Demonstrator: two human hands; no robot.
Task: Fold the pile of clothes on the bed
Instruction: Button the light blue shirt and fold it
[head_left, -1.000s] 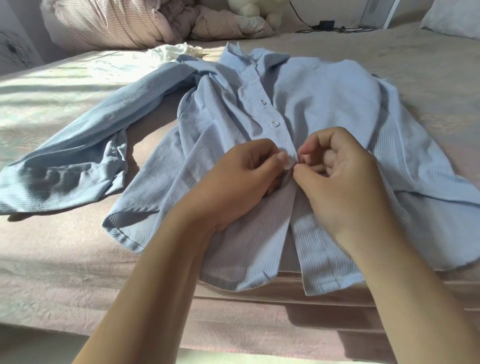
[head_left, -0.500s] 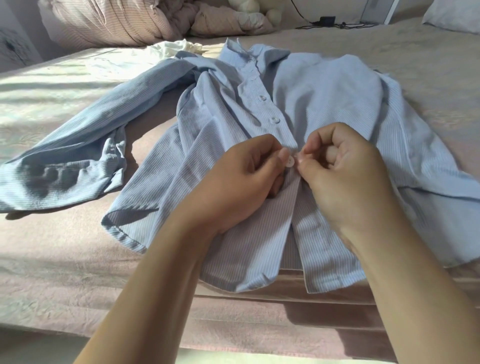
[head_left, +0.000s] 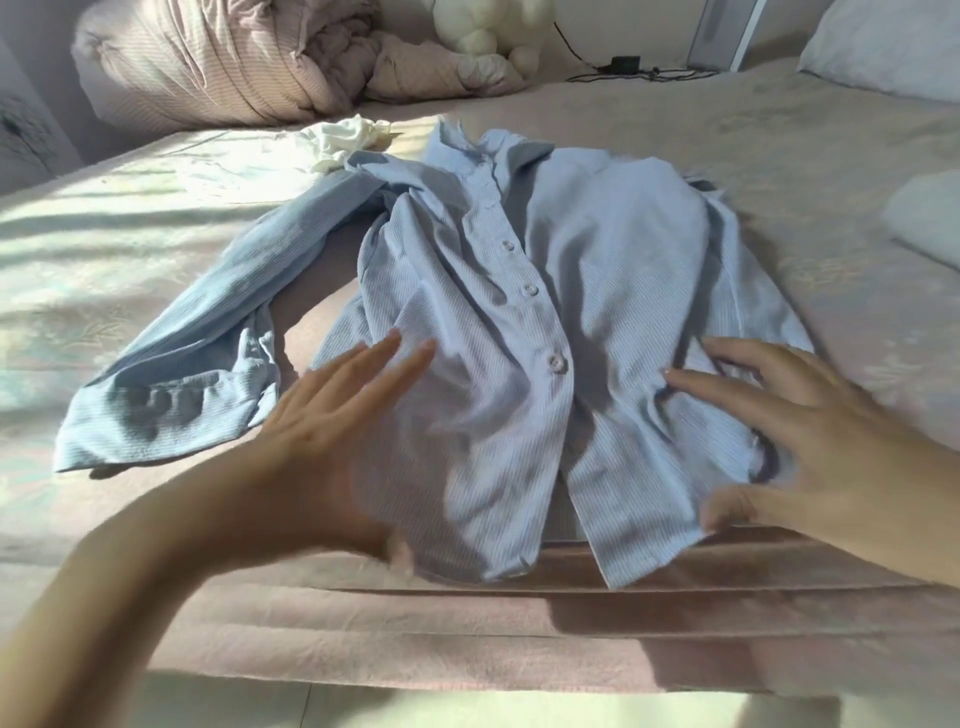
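Lying buttoned on the bed, shirt under both hands' spread fingers.

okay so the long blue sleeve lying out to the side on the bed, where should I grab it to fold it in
Take the sleeve at its cuff end, coming from the left with the left hand. The cuff lies flat and free at the outer tip, farthest from the shirt body, so one grip there swings the whole length inward.

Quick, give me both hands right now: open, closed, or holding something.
Left hand: open, fingers straight, flat over the blue shirt, holding nothing.
Right hand: open, fingers spread on the shirt, holding nothing.
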